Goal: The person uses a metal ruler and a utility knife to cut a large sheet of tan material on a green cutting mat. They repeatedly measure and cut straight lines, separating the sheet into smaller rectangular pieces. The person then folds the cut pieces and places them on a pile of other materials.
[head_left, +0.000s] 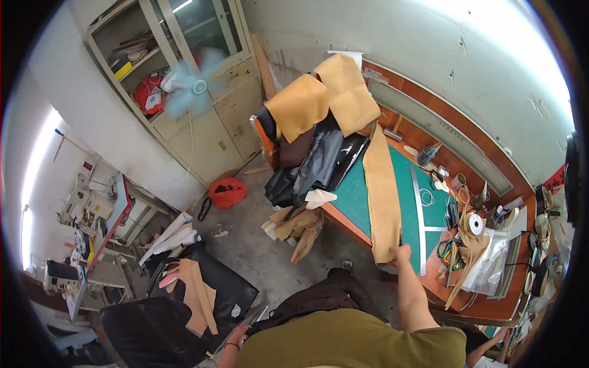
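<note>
A long tan leather strip [384,190] lies across the green cutting mat [354,195], its near end at the table edge. My right hand [400,253] is at that near end, fingers closed around a slim dark tool [401,237] standing up from the fist; its exact kind is too small to tell. To the right of the strip, a long metal ruler [418,214] lies on the mat. My left hand [237,335] is low by my left side, next to the black chair, a red band at its wrist. Its fingers are too small and partly hidden to read.
Leather sheets [299,104] and black hides [319,162] are heaped at the table's far left. Scissors [453,254], cords and a white spool [474,224] crowd the right. A red basin [227,192] sits on the floor. Another person's arm [491,346] shows at lower right.
</note>
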Demonstrator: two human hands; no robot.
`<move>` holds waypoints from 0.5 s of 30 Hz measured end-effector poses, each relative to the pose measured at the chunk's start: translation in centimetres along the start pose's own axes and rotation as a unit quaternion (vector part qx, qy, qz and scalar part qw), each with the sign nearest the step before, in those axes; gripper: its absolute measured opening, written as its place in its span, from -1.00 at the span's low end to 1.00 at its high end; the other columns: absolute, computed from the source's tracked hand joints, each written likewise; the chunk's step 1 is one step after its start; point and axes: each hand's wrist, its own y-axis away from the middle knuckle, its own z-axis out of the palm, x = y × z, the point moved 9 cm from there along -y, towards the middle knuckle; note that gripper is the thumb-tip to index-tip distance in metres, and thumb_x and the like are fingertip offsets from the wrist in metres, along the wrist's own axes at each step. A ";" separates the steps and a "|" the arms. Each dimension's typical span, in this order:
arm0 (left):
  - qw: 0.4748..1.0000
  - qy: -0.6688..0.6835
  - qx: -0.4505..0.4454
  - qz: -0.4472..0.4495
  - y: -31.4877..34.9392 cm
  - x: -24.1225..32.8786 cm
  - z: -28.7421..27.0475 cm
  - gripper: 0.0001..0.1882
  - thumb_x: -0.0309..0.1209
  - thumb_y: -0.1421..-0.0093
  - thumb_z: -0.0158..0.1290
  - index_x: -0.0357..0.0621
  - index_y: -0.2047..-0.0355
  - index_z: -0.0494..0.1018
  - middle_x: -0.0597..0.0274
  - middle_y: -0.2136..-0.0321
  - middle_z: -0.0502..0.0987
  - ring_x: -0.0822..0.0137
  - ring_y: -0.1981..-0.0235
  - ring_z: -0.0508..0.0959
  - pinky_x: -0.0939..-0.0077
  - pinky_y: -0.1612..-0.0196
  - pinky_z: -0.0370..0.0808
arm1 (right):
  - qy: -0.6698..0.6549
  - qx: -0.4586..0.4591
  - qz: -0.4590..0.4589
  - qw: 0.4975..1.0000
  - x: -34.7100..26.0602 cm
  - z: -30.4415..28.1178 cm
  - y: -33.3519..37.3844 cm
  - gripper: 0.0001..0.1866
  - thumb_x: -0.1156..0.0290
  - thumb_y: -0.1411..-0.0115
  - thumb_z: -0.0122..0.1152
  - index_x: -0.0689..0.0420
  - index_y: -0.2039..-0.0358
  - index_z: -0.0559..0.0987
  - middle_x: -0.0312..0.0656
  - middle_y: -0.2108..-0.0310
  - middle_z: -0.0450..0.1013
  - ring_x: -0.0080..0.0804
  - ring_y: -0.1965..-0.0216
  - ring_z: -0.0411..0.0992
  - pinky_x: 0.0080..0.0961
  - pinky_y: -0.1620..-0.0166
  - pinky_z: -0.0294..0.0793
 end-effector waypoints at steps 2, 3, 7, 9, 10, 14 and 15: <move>0.986 -0.089 0.024 0.137 -0.1 1.3 0.7 -0.58 -0.10 -0.33 0.09 -0.18 0.03 0.55 0.06 0.36 0.62 0.23 0.38 0.63 0.34 0.32 0.56 | -0.132 -0.143 0.036 0.980 -0.5 2.0 -1.3 -0.50 0.34 -0.05 0.48 0.26 0.05 0.50 -0.09 0.22 0.56 -0.12 0.12 0.57 -0.28 0.05 0.56; 0.976 -0.123 0.052 0.171 -0.1 1.8 0.5 -0.57 -0.08 -0.33 0.09 -0.17 0.01 0.55 0.05 0.34 0.64 0.22 0.35 0.65 0.34 0.29 0.57 | -0.244 -0.215 0.038 0.945 -1.9 3.2 -1.4 -0.51 0.35 -0.07 0.46 0.26 0.03 0.50 -0.11 0.23 0.57 -0.18 0.16 0.58 -0.31 0.07 0.57; 0.974 0.058 0.159 -0.150 -9.0 9.3 -7.2 -0.55 -0.07 -0.37 0.06 -0.18 -0.01 0.56 0.03 0.21 0.69 0.23 0.16 0.67 0.40 0.01 0.53 | -0.503 -0.212 -0.139 0.827 -17.4 -1.7 9.2 -0.66 0.43 -0.18 0.36 0.24 0.06 0.52 -0.20 0.24 0.58 -0.41 0.28 0.57 -0.44 0.15 0.57; 0.984 0.112 0.088 -0.111 -15.6 21.6 -12.7 -0.56 -0.11 -0.40 0.03 -0.25 -0.01 0.57 0.09 0.17 0.69 0.28 0.11 0.65 0.41 -0.08 0.49 | -0.486 -0.183 -0.239 0.820 -23.8 -3.4 14.5 -0.67 0.46 -0.19 0.35 0.23 0.05 0.52 -0.24 0.23 0.57 -0.50 0.24 0.54 -0.49 0.11 0.54; 0.988 0.126 0.037 -0.077 -18.7 27.0 -13.7 -0.57 -0.15 -0.42 0.01 -0.28 -0.01 0.56 0.12 0.15 0.69 0.31 0.07 0.64 0.40 -0.12 0.48 | -0.479 -0.191 -0.270 0.813 -26.3 -3.4 17.2 -0.66 0.47 -0.20 0.36 0.23 0.04 0.52 -0.25 0.21 0.56 -0.54 0.21 0.52 -0.50 0.08 0.53; 0.848 0.524 -0.076 -0.042 -26.1 40.9 -13.1 -0.61 -0.15 -0.43 -0.01 -0.18 -0.05 0.52 0.19 -0.02 0.61 0.27 -0.05 0.58 0.30 -0.14 0.50 | -0.438 -0.234 -0.411 0.764 -32.9 -1.7 26.7 -0.69 0.44 -0.19 0.39 0.28 0.13 0.50 -0.25 0.18 0.54 -0.55 0.17 0.48 -0.50 0.12 0.52; 0.768 0.633 -0.074 -0.056 -27.1 44.6 -13.2 -0.60 -0.17 -0.41 0.03 -0.19 -0.09 0.49 0.19 -0.03 0.60 0.26 -0.07 0.57 0.29 -0.15 0.50 | -0.413 -0.223 -0.463 0.752 -33.3 -1.8 27.9 -0.71 0.45 -0.17 0.41 0.28 0.19 0.51 -0.22 0.19 0.54 -0.53 0.18 0.48 -0.50 0.16 0.51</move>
